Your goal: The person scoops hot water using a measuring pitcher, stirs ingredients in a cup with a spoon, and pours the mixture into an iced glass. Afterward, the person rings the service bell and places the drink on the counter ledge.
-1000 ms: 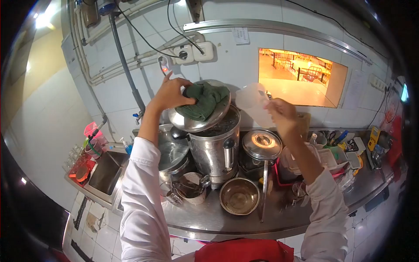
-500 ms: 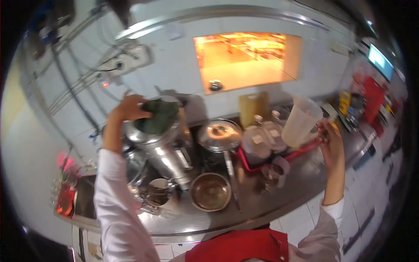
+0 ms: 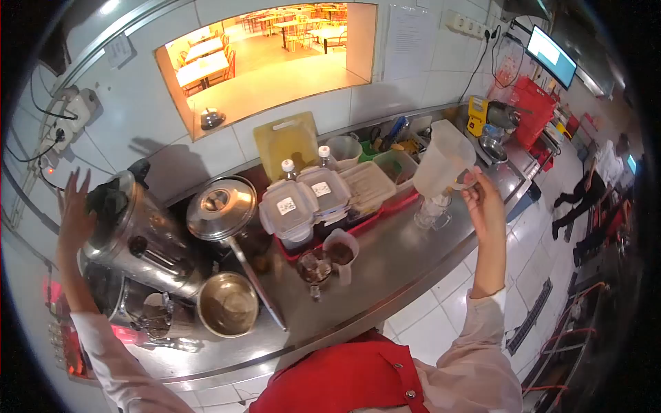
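Head view, left hand: the left hand (image 3: 76,219) is open, fingers spread, at the dark green cloth (image 3: 109,206); I cannot tell whether they touch.
Head view, cloth: bunched on top of the large metal urn (image 3: 155,241), at the left end of the bench (image 3: 385,261).
Head view, right hand: the right hand (image 3: 483,206) is closed on the handle side of the translucent pitcher (image 3: 444,160).
Head view, pitcher: held above the right part of the bench, slightly tilted; glass mugs (image 3: 434,212) stand beneath it.
Head view, between urn and pitcher: the lidded pot (image 3: 222,212), then lidded plastic containers (image 3: 288,208) in a red tray (image 3: 405,205).
Head view, front of bench: a metal bowl (image 3: 228,306) near the urn, a long metal bar (image 3: 258,283) slanting past it towards the front edge, and a small plastic cup (image 3: 340,253) beside more glassware (image 3: 313,268).
Head view, behind the containers: white-capped bottles (image 3: 325,158) and a yellow cutting board (image 3: 286,143) leaning on the wall.
Head view, wall: an opening (image 3: 275,86) with a bell (image 3: 211,119) on its ledge.
Head view, far right: a lit screen (image 3: 551,56) and another person (image 3: 607,168), well apart from the hands.
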`<control>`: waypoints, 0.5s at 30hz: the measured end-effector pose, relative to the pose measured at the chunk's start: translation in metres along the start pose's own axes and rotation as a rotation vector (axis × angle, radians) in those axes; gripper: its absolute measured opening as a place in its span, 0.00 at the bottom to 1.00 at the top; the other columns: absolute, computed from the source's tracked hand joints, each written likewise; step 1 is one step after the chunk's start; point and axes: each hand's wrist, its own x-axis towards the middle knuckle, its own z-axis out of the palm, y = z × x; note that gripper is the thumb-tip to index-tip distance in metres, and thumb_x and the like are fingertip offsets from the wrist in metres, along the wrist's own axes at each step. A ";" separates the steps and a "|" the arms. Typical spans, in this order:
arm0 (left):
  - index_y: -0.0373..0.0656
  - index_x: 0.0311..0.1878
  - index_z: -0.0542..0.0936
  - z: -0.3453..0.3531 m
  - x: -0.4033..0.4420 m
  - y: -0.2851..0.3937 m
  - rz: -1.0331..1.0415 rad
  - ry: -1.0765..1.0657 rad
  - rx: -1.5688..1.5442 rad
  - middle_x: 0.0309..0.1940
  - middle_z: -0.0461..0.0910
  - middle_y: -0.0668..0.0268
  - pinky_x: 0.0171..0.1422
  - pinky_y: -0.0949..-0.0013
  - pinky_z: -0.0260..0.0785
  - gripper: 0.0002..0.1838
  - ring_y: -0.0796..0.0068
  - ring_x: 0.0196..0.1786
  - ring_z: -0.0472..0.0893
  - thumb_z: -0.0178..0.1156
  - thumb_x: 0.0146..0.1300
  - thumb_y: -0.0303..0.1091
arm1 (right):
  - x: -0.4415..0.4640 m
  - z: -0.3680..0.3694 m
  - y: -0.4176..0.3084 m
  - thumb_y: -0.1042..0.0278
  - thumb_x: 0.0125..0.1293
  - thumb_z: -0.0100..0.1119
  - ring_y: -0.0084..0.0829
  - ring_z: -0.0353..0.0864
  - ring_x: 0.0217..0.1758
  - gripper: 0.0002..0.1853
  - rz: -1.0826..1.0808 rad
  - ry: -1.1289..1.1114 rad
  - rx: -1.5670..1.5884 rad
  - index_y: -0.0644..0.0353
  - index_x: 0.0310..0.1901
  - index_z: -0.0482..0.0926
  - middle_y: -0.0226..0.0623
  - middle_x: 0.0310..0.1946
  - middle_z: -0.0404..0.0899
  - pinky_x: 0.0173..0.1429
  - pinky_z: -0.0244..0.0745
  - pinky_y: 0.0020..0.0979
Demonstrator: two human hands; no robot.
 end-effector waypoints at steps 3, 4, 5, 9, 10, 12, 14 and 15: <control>0.56 0.73 0.59 -0.036 -0.031 0.101 -0.094 0.272 0.169 0.74 0.52 0.57 0.78 0.46 0.34 0.41 0.58 0.77 0.51 0.56 0.54 0.24 | 0.040 0.013 0.012 0.64 0.68 0.57 0.16 0.66 0.31 0.10 -0.024 -0.070 -0.034 0.59 0.46 0.78 0.27 0.34 0.75 0.41 0.71 0.24; 0.54 0.72 0.62 -0.041 -0.043 0.135 -0.089 0.420 0.071 0.74 0.54 0.57 0.78 0.46 0.35 0.37 0.58 0.76 0.53 0.55 0.56 0.24 | 0.048 0.027 0.022 0.61 0.69 0.56 0.17 0.64 0.30 0.12 -0.298 -0.148 -0.382 0.61 0.46 0.77 0.28 0.33 0.74 0.43 0.73 0.25; 0.52 0.70 0.65 -0.044 -0.057 0.168 -0.084 0.568 -0.026 0.73 0.55 0.57 0.78 0.46 0.37 0.33 0.57 0.76 0.54 0.54 0.59 0.24 | 0.068 0.032 0.035 0.60 0.69 0.56 0.17 0.65 0.30 0.12 -0.148 -0.205 -0.189 0.61 0.45 0.77 0.28 0.34 0.75 0.44 0.75 0.26; 0.41 0.57 0.75 0.009 -0.112 0.301 -0.059 0.866 -0.335 0.67 0.66 0.56 0.75 0.44 0.42 0.19 0.53 0.73 0.59 0.55 0.63 0.31 | 0.153 0.067 0.135 0.61 0.69 0.55 0.17 0.69 0.30 0.11 -0.062 -0.345 -0.097 0.61 0.41 0.78 0.31 0.37 0.76 0.48 0.79 0.29; 0.41 0.56 0.75 0.025 -0.131 0.334 -0.083 0.803 -0.413 0.65 0.68 0.56 0.75 0.44 0.42 0.18 0.53 0.71 0.60 0.56 0.62 0.32 | 0.169 0.079 0.166 0.61 0.69 0.55 0.17 0.70 0.30 0.11 -0.128 -0.357 -0.069 0.62 0.40 0.78 0.31 0.36 0.77 0.47 0.80 0.30; 0.41 0.54 0.76 0.037 -0.162 0.396 -0.127 0.660 -0.540 0.61 0.70 0.55 0.74 0.44 0.42 0.18 0.53 0.69 0.63 0.58 0.59 0.31 | 0.192 0.092 0.203 0.60 0.69 0.55 0.20 0.72 0.27 0.13 0.033 -0.486 -0.058 0.62 0.42 0.77 0.33 0.37 0.77 0.46 0.81 0.31; 0.42 0.51 0.77 0.040 -0.189 0.446 -0.180 0.508 -0.650 0.59 0.72 0.55 0.74 0.45 0.44 0.17 0.55 0.67 0.65 0.58 0.56 0.28 | 0.211 0.095 0.233 0.60 0.69 0.56 0.21 0.74 0.28 0.13 0.165 -0.526 -0.098 0.62 0.44 0.77 0.34 0.38 0.77 0.45 0.81 0.31; 0.43 0.49 0.78 0.042 -0.203 0.464 -0.212 0.435 -0.711 0.58 0.72 0.55 0.74 0.45 0.44 0.17 0.55 0.66 0.66 0.58 0.54 0.26 | 0.213 0.098 0.240 0.60 0.68 0.56 0.22 0.77 0.28 0.13 0.273 -0.551 -0.141 0.62 0.45 0.77 0.35 0.38 0.77 0.44 0.81 0.30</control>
